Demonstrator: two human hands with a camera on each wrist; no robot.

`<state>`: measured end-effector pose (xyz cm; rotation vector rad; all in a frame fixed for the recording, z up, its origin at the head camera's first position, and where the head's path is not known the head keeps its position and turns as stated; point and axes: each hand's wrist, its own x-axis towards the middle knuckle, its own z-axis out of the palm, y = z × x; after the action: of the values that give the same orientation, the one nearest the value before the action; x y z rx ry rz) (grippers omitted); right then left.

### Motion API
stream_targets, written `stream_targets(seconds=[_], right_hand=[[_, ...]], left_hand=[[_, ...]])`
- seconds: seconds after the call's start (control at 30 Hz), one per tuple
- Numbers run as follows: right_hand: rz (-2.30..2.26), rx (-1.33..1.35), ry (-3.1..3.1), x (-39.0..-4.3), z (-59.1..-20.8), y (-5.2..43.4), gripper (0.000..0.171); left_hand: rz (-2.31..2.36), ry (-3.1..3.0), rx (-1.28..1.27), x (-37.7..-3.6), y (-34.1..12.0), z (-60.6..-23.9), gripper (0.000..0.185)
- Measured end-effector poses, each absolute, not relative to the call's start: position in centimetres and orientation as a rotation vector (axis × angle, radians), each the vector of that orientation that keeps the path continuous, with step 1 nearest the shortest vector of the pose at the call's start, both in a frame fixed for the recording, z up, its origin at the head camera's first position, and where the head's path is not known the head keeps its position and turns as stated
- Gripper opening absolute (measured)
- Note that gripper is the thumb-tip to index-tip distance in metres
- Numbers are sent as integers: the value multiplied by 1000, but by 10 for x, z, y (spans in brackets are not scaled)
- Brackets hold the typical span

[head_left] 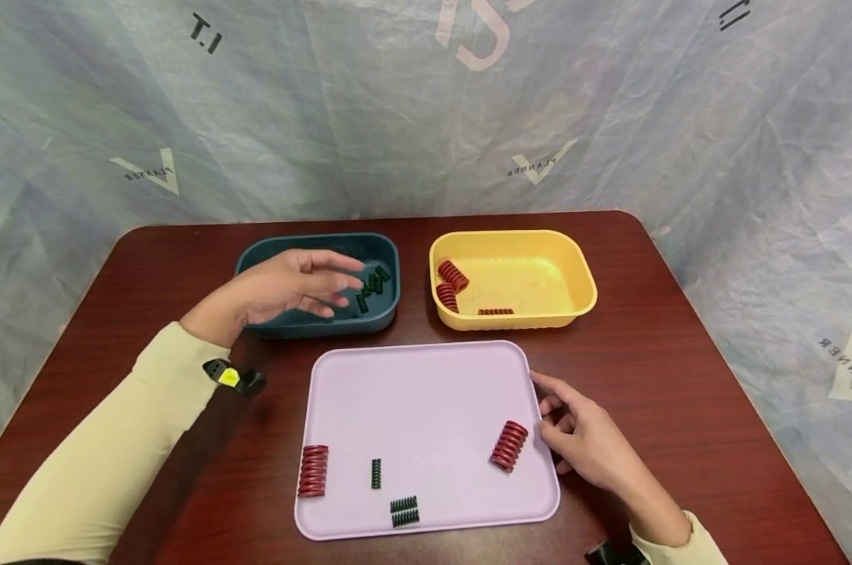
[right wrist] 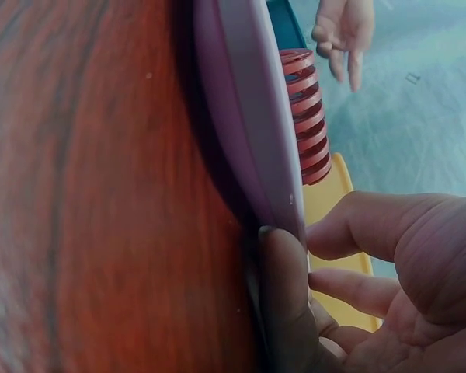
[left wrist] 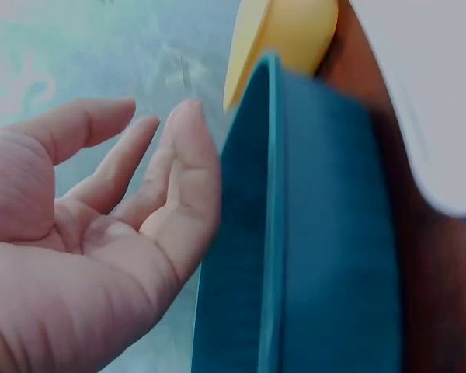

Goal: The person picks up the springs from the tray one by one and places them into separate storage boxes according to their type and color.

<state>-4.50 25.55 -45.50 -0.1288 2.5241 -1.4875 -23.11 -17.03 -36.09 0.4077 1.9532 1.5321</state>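
Observation:
My left hand (head_left: 295, 284) hovers over the teal bin (head_left: 320, 326), fingers spread and loosely bent, nothing in them. Several small dark green springs (head_left: 373, 282) lie in that bin, partly behind the hand. At the right edge of the lilac tray (head_left: 426, 400), my right hand (head_left: 591, 439) grips the rim between thumb and fingers. On the tray, one thick red spring (head_left: 509, 446) lies near that hand and another red spring (head_left: 313, 471) lies at the left edge. Three small green springs (head_left: 404, 504) lie toward the tray's front.
A yellow bin (head_left: 532, 320) stands behind the tray, right of the teal one, with three red springs (head_left: 453, 275) inside. All of it rests on a dark red-brown wooden table (head_left: 680, 392). A pale printed sheet (head_left: 398, 118) hangs behind and at the sides.

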Motion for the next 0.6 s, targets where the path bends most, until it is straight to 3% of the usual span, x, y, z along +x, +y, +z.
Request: stream_targets(seconds=[0.6], right_hand=[[-1476, -140, 2542, -45, -454, 255, 63]], left_hand=[[1190, 1695, 553, -156, -123, -390, 37]])
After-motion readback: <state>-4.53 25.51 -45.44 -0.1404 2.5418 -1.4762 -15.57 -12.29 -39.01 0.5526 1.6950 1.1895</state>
